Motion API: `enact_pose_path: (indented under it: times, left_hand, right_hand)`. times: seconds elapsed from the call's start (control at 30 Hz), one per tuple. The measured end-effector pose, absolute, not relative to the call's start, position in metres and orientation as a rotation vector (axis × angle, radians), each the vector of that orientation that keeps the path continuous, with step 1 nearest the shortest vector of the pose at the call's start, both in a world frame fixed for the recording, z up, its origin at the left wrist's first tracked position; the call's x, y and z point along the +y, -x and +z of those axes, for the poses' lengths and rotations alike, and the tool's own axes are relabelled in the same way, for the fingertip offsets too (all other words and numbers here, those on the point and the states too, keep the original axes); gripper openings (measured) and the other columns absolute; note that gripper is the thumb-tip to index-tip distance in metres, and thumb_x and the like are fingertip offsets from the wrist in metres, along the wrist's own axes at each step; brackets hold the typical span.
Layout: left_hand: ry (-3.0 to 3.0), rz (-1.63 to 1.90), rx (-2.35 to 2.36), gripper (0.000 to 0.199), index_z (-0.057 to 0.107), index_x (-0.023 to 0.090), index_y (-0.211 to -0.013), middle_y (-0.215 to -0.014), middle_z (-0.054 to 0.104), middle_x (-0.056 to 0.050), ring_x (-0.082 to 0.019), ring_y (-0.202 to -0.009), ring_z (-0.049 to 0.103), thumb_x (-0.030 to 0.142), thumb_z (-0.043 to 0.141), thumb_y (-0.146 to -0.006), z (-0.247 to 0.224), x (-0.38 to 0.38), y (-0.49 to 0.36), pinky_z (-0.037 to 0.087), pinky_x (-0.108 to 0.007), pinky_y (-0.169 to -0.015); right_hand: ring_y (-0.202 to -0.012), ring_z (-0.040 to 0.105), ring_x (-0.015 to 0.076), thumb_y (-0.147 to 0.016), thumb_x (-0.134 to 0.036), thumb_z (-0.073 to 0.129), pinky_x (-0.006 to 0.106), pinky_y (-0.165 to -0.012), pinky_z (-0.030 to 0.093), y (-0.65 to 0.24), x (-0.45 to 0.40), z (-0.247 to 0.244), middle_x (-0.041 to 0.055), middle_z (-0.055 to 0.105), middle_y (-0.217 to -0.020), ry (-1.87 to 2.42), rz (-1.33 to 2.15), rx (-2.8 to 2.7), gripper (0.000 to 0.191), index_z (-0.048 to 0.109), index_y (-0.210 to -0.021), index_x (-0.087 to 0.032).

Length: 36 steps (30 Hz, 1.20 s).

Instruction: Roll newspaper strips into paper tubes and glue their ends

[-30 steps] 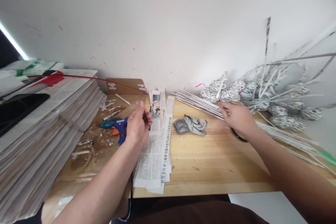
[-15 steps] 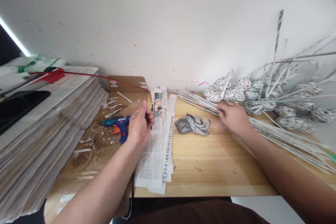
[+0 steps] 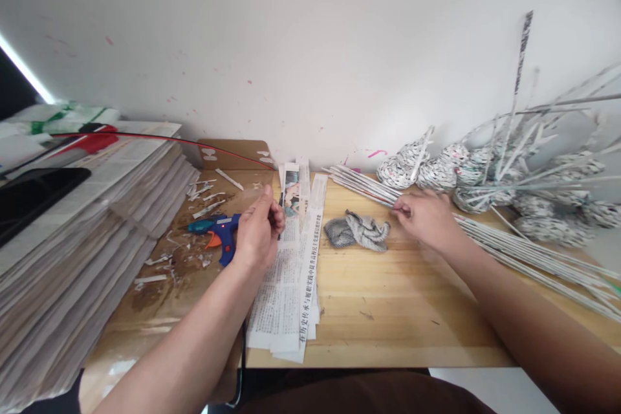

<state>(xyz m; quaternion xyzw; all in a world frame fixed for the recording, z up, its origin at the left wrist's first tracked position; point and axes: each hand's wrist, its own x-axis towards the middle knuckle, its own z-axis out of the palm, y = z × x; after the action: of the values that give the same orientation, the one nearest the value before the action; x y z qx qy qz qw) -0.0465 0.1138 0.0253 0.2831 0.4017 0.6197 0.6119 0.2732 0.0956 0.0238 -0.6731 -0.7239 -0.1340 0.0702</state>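
My left hand (image 3: 259, 226) is closed, with thumb and fingers curled together, over the newspaper strips (image 3: 286, 291) and just right of a blue glue gun (image 3: 224, 236). Whatever it may hold is hidden in the fingers. On the other side, my right hand (image 3: 427, 217) pinches at the near edge of a bundle of thin rolled newspaper sticks (image 3: 361, 184). The bundle lies slantwise on the wooden table and passes under that hand. Between the hands is a crumpled grey cloth (image 3: 356, 231).
At the left stands a tall stack of newspapers (image 3: 111, 220) with a black phone (image 3: 39, 197) on top. Paper scraps (image 3: 155, 279) litter the brown board (image 3: 130, 330). Woven paper pieces (image 3: 436, 171) with long sticks poking upward sit along the wall at the right.
My right hand has moved slightly left and its fingers have drawn in along the stick bundle's near edge. My left hand has stayed nearly still.
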Motion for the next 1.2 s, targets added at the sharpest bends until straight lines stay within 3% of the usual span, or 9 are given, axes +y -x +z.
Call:
enact_pose_path:
  times: [0.47,0.8,0.9,1.07,1.13,1.2]
  left_hand:
    - [-0.641,1.414,0.931,0.042,0.048,0.017,-0.06,-0.048,0.045,0.005,-0.005,-0.043,0.038,0.049,0.074,-0.071,0.024,0.114,0.046,0.027,-0.018,-0.04]
    - [-0.644,1.422,0.94,0.043,0.048,0.017,-0.06,-0.048,0.045,0.006,-0.005,-0.042,0.038,0.049,0.074,-0.071,0.023,0.116,0.046,0.026,-0.017,-0.039]
    - [-0.638,1.433,0.947,0.042,0.047,0.017,-0.06,-0.049,0.045,0.005,-0.005,-0.042,0.038,0.049,0.072,-0.073,0.023,0.116,0.046,0.026,-0.017,-0.039]
    - [-0.634,1.435,0.948,0.041,0.048,0.018,-0.063,-0.049,0.045,0.005,-0.005,-0.042,0.039,0.051,0.067,-0.078,0.024,0.116,0.047,0.025,-0.017,-0.039]
    - [-0.633,1.441,0.936,0.04,0.048,0.017,-0.064,-0.05,0.045,0.005,-0.006,-0.042,0.039,0.051,0.066,-0.079,0.024,0.117,0.047,0.026,-0.016,-0.039]
    - [-0.627,1.451,0.929,0.04,0.049,0.017,-0.064,-0.05,0.045,0.005,-0.005,-0.042,0.039,0.05,0.065,-0.081,0.023,0.118,0.048,0.026,-0.016,-0.039]
  right_hand:
    - [-0.085,0.055,0.0271,-0.085,-0.027,0.053,0.037,-0.071,0.023,-0.268,0.099,0.018,0.0081,0.069,-0.08,2.031,-0.569,-2.19,0.017,0.064,-0.076,-0.019]
    - [-0.083,0.06,0.027,-0.085,-0.028,0.056,0.036,-0.073,0.028,-0.252,0.121,0.027,0.0088,0.072,-0.085,1.983,-0.565,-2.149,0.014,0.066,-0.087,-0.018]
    - [-0.081,0.062,0.0253,-0.085,-0.03,0.058,0.035,-0.072,0.032,-0.241,0.128,0.03,0.0074,0.073,-0.084,1.93,-0.402,-2.137,0.015,0.068,-0.087,-0.019]
    - [-0.071,0.064,0.0182,-0.088,-0.032,0.054,0.029,-0.065,0.041,-0.21,0.129,0.04,0.0028,0.073,-0.08,1.742,0.17,-2.14,0.021,0.071,-0.086,-0.021]
    - [-0.079,0.066,0.0179,-0.087,-0.034,0.058,0.028,-0.07,0.045,-0.193,0.124,0.045,0.0029,0.074,-0.091,1.596,0.367,-2.238,0.02,0.071,-0.096,-0.022]
    - [-0.097,0.064,0.022,-0.082,-0.036,0.066,0.031,-0.082,0.046,-0.176,0.118,0.049,0.0062,0.071,-0.107,1.422,0.439,-2.425,0.031,0.068,-0.111,-0.022]
